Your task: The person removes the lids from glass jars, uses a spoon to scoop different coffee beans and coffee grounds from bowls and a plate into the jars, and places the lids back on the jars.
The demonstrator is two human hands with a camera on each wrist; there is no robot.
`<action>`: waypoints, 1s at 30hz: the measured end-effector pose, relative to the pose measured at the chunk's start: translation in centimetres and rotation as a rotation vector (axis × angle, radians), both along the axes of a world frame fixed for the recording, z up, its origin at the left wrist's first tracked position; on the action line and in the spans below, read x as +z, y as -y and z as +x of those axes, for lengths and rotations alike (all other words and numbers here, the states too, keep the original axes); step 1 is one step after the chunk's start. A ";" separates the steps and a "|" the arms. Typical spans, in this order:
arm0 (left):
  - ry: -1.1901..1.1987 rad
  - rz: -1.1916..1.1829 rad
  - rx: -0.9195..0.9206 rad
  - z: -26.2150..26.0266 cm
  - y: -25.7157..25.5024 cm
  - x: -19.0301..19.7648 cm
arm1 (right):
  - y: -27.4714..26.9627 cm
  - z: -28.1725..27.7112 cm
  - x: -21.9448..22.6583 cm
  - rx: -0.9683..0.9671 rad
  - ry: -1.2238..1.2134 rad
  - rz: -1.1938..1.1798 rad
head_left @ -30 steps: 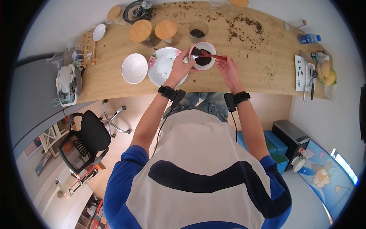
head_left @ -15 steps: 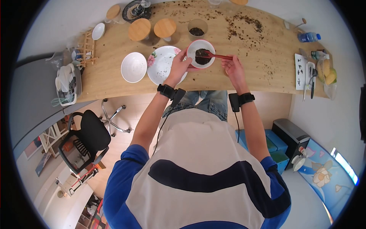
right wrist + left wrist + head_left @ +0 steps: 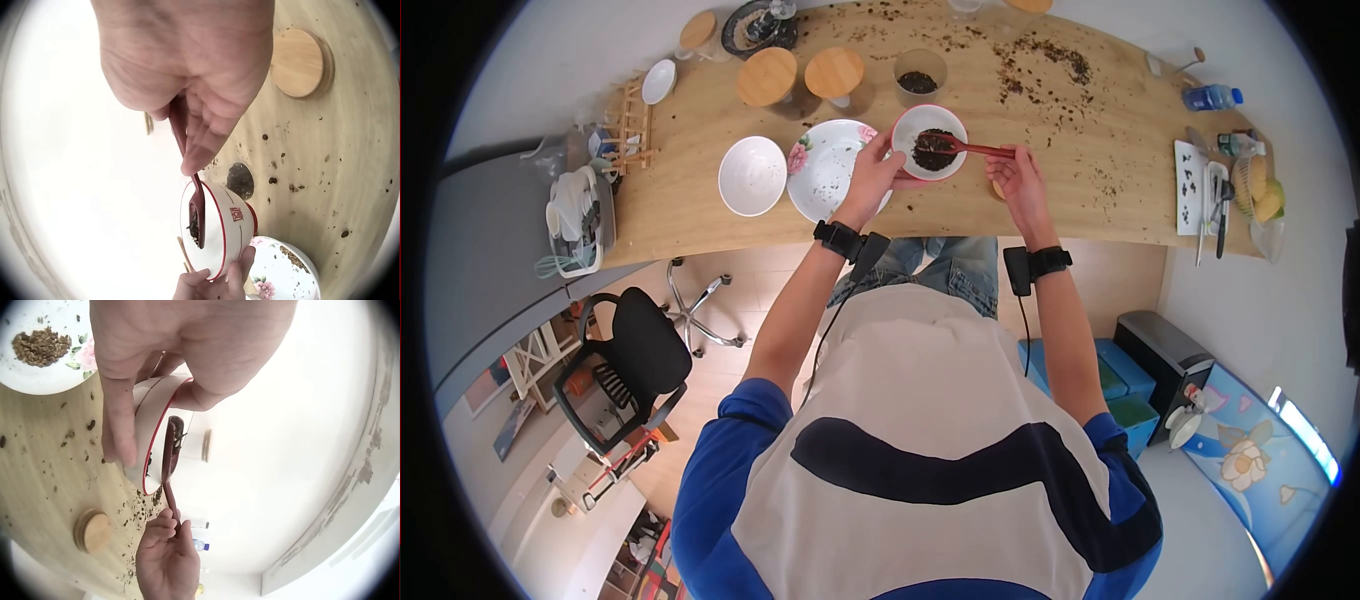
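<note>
My left hand [image 3: 870,178] grips a white bowl [image 3: 913,122] with a red rim, thumb at the rim and fingers around the outside. Dark loose bits like tea leaves [image 3: 934,160] lie in the bottom of it. In the right hand [image 3: 1022,188], the handle of a dark red spoon [image 3: 985,150] is pinched between thumb and fingers. The spoon's head reaches over the bowl's opening and, in the right wrist view, carries some dark leaves [image 3: 194,228]. A flowered white plate [image 3: 830,140] lies just left of the bowl, with a brown seed-like heap [image 3: 42,347] on it.
Left of the plate stands another white bowl [image 3: 752,177]. A glass [image 3: 920,72] of dark leaves and two wood-lidded jars [image 3: 834,76] are behind. Dark crumbs [image 3: 1050,68] litter the table's back right. Near the right hand lies a round wooden lid [image 3: 299,62].
Over the last second the right hand has moved right, drawing the spoon from the bowl's left side towards its middle. The left hand and bowl have shifted only slightly.
</note>
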State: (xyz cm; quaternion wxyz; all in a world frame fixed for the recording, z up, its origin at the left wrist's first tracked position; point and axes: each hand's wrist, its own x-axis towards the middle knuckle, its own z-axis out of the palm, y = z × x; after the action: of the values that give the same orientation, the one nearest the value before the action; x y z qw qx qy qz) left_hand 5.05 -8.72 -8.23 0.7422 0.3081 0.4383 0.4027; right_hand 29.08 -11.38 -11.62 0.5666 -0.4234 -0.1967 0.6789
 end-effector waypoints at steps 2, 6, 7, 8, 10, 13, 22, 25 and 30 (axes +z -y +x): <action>-0.021 -0.018 -0.005 0.1 0.0 0.1 | 0.0 0.1 0.0 -0.005 0.004 -0.001; -0.027 -0.035 0.000 0.2 0.2 -0.1 | 0.2 0.2 0.1 -0.014 0.038 -0.012; -0.016 -0.044 -0.001 0.2 0.2 -0.4 | 0.3 0.2 0.1 -0.014 0.041 -0.019; -0.005 -0.053 -0.003 0.2 0.3 -0.6 | 0.3 0.3 0.1 -0.014 0.043 -0.024; 0.013 -0.080 -0.012 0.2 0.3 -1.1 | 0.5 0.4 0.0 -0.027 0.032 -0.034; 0.012 -0.121 -0.030 0.6 0.5 -2.3 | 1.0 0.8 -0.6 -0.042 0.027 -0.054; 0.078 -0.198 -0.064 2.0 1.5 -6.7 | 2.4 1.7 -1.7 -0.083 0.062 -0.108; 0.076 -0.184 -0.073 2.4 1.7 -6.9 | 2.7 1.8 -1.8 -0.081 0.056 -0.108; -0.029 -0.207 -0.083 2.5 1.8 -5.6 | 2.7 1.8 -1.6 -0.085 0.051 -0.105</action>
State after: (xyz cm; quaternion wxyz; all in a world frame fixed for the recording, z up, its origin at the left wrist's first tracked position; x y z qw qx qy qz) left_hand 7.54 -10.53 -13.81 0.7795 0.2534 0.4754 0.3197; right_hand 30.87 -14.03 -13.20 0.5667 -0.4779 -0.1569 0.6526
